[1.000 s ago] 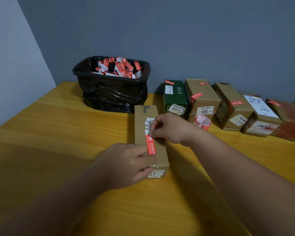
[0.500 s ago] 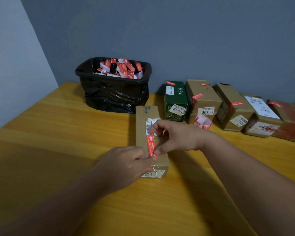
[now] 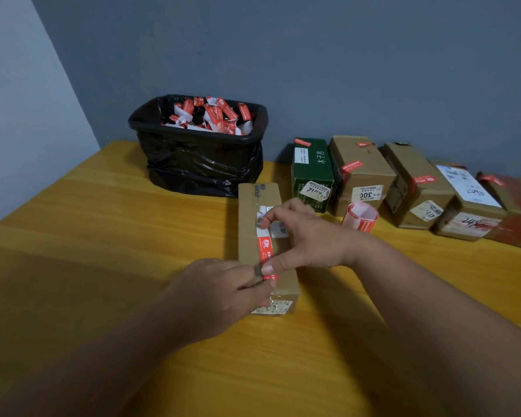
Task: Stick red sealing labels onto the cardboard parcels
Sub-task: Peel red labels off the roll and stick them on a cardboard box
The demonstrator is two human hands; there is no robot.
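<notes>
A long brown box [image 3: 265, 236] lies in the middle of the yellow surface [image 3: 103, 236], one short end facing the person. A thin red label [image 3: 265, 248] with white writing runs along its top, over old white stickers. The right hand [image 3: 304, 239] is spread over the box, thumb and a finger pressing on the label. The left hand [image 3: 220, 293] is curled at the near end, pinching something there; what it is I cannot tell. A roll [image 3: 360, 216] of red labels sits by other boxes [image 3: 364, 176]. A black bin [image 3: 199, 145] holds scraps.
</notes>
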